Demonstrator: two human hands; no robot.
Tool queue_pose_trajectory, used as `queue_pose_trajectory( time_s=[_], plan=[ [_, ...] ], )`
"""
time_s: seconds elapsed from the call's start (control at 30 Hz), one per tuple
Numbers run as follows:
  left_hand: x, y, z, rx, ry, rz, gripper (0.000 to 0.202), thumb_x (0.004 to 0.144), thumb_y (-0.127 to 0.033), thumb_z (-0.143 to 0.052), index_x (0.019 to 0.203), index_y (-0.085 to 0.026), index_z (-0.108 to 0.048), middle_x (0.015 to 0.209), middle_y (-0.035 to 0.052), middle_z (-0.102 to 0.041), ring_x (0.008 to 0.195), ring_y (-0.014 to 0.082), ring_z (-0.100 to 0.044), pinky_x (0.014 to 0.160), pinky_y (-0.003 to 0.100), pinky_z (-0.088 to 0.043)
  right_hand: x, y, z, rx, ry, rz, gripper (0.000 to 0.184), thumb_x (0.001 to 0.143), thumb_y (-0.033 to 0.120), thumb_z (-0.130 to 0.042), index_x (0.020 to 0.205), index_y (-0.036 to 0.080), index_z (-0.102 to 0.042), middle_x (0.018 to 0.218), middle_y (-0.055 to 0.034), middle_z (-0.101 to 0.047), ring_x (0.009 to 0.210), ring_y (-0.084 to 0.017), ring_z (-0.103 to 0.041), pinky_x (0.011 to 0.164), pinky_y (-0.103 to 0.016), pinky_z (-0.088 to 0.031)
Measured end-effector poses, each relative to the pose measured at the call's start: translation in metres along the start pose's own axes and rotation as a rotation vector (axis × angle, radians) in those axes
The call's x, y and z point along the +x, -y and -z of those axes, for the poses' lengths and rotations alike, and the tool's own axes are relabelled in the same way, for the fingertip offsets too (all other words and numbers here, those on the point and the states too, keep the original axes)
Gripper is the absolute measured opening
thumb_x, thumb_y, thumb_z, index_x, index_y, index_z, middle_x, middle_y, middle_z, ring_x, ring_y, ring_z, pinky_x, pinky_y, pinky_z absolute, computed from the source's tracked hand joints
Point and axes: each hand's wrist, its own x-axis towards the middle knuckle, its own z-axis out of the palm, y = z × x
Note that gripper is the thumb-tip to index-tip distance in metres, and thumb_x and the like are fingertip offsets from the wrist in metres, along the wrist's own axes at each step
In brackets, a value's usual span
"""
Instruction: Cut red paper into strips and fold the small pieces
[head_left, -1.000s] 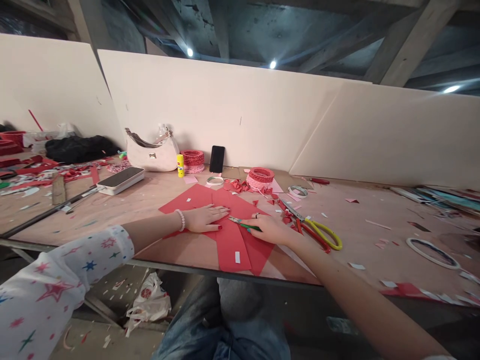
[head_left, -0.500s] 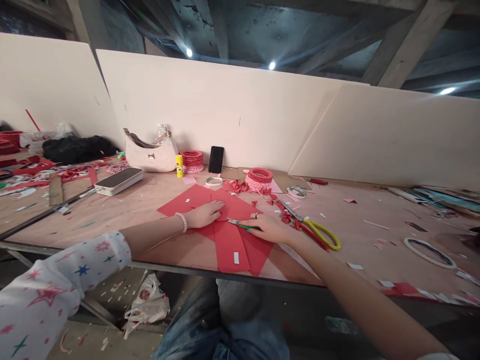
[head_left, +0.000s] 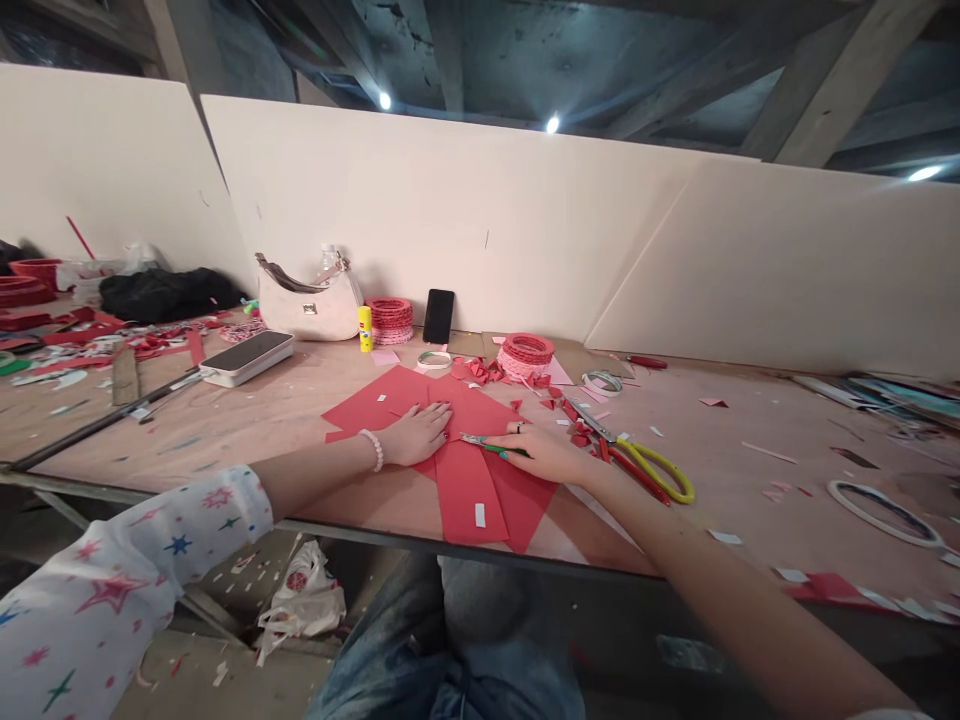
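Along the far edge of the surface (head_left: 247, 440) I have a handbag (head_left: 311, 312), a yellow glue stick (head_left: 365, 330), a stack of red and pink rings (head_left: 390, 322) and a black phone (head_left: 439, 316) leaning on the white board (head_left: 420, 200). Nearer the middle, red scraps (head_left: 480, 371) lie beside a second ring stack (head_left: 526, 356), and the large scissors (head_left: 622, 445) rest just beyond my right wrist, crowding that side. The red paper (head_left: 469, 495) lies in overlapping sheets at the middle of the near edge, strips fanned outward. A clear bottle (head_left: 328, 256) is mostly hidden behind the handbag, and folders (head_left: 900, 400) are cut off at the surface's right side. My left hand (head_left: 416, 435) covers part of the red paper; my right hand (head_left: 540, 452) hides the rear of the green-handled tool (head_left: 480, 442), and I can't make out whether its tip touches the sheet. The left hand lies palm down, its fingers flat and slightly apart on the paper. The right arm reaches in from the near right, the hand low over the paper, its fingers clamped on the green-handled tool, which points left toward the other hand.
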Motion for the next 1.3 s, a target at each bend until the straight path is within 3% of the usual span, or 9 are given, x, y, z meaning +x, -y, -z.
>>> queue_pose_trajectory(
  time_s=[0.5, 0.83, 1.07, 1.3],
  plan=[
    [-0.001, -0.003, -0.001, 0.026, 0.002, 0.025, 0.053, 0.094, -0.031, -0.019, 0.140, -0.005, -0.020, 0.147, 0.0148, -0.014, 0.136, 0.0254, -0.013, 0.107, 0.048, -0.014, 0.005, -0.001, -0.005, -0.073, -0.047, 0.006, 0.042, 0.088, 0.019, -0.036, 0.126, 0.032, -0.050, 0.085, -0.0027, -0.052, 0.073, -0.014, -0.048, 0.065, -0.025, -0.033],
    [-0.001, -0.003, -0.001, -0.010, -0.028, 0.010, 0.053, 0.093, -0.030, -0.021, 0.140, -0.005, -0.022, 0.146, 0.0163, -0.016, 0.135, 0.0261, -0.015, 0.106, 0.049, -0.015, 0.014, 0.001, -0.002, -0.106, -0.053, -0.029, 0.045, 0.087, 0.018, -0.038, 0.127, 0.036, -0.047, 0.082, -0.0019, -0.051, 0.065, -0.012, -0.044, 0.060, -0.023, -0.031],
    [-0.001, -0.003, -0.002, 0.002, -0.033, 0.028, 0.054, 0.093, -0.030, -0.022, 0.139, -0.004, -0.022, 0.146, 0.0174, -0.018, 0.135, 0.0268, -0.015, 0.107, 0.047, -0.016, 0.026, -0.001, -0.011, -0.136, -0.076, -0.020, 0.040, 0.090, 0.023, -0.036, 0.127, 0.035, -0.048, 0.082, -0.0029, -0.051, 0.070, -0.014, -0.045, 0.064, -0.024, -0.030],
    [0.001, -0.001, -0.005, 0.000, -0.057, 0.023, 0.054, 0.092, -0.031, -0.023, 0.138, -0.002, -0.024, 0.145, 0.0192, -0.019, 0.134, 0.0277, -0.017, 0.107, 0.045, -0.018, 0.024, -0.001, -0.003, -0.126, -0.039, -0.110, 0.041, 0.089, 0.023, -0.037, 0.126, 0.037, -0.048, 0.088, -0.0038, -0.053, 0.071, -0.014, -0.048, 0.059, -0.023, -0.028]
  ],
)
